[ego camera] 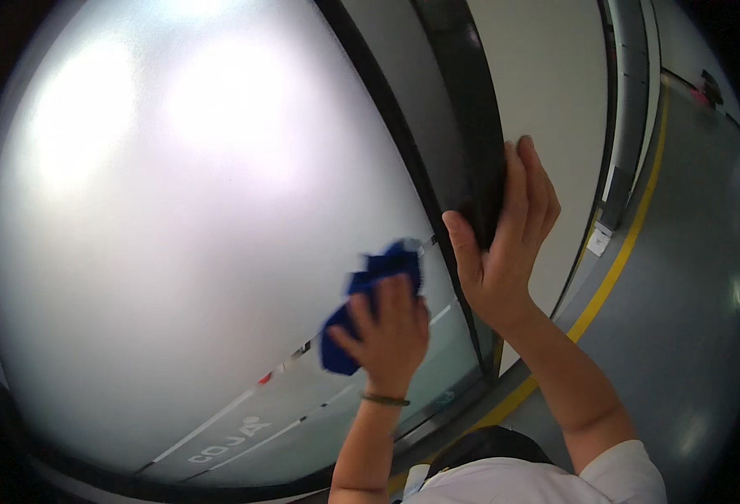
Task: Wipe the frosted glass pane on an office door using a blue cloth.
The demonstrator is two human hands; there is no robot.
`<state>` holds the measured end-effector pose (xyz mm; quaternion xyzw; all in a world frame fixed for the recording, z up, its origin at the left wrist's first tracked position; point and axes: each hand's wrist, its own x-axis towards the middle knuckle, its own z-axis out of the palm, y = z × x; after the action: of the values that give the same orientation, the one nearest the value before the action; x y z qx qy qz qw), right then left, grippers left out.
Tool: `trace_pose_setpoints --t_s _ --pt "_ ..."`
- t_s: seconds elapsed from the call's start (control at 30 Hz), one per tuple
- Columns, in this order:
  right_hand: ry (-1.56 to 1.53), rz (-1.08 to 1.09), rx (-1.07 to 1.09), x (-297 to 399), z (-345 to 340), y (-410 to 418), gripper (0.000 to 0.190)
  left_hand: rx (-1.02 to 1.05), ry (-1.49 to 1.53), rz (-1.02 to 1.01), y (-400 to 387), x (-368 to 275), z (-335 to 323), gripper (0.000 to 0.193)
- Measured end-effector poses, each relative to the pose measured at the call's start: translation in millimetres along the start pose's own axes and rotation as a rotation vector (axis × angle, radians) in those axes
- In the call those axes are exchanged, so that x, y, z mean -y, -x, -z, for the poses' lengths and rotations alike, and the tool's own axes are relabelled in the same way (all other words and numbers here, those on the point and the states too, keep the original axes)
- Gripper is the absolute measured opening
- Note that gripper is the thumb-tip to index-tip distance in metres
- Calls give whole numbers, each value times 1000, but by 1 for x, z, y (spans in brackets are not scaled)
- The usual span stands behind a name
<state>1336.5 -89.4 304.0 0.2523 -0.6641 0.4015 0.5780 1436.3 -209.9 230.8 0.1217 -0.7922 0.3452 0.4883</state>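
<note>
My left hand (385, 337) lies with spread fingers over a dark blue cloth (338, 343), pressed flat against a large frosted glass panel (218, 252). A dark band is around my left wrist. To its right, my right hand (508, 233) rests against the black frame (473, 126) at the panel's side, thumb on one side and fingers on the other. No object shows in my right hand. Near the panel's lower edge run narrow stripes and pale lettering, and bright reflections lie on its upper part.
A pale wall panel (552, 94) adjoins the black frame. Beyond it, a yellow line (621, 264) runs along the grey floor (684, 283). A small white fixture (599, 240) sits by the wall's base. Dark and red items lie farther off at the upper right.
</note>
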Motion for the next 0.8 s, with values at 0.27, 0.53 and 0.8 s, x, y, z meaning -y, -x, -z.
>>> trace_pose_setpoints --t_s 0.27,0.53,0.8 --pt "23 36 14 -12 12 -20 63 146 -7 -561 50 -24 4 34" --pt "-19 -4 15 -4 13 -15 62 33 -88 122 34 90 41 62" --pt "-43 -20 46 1 14 -14 61 142 -51 -100 28 -4 10 58"
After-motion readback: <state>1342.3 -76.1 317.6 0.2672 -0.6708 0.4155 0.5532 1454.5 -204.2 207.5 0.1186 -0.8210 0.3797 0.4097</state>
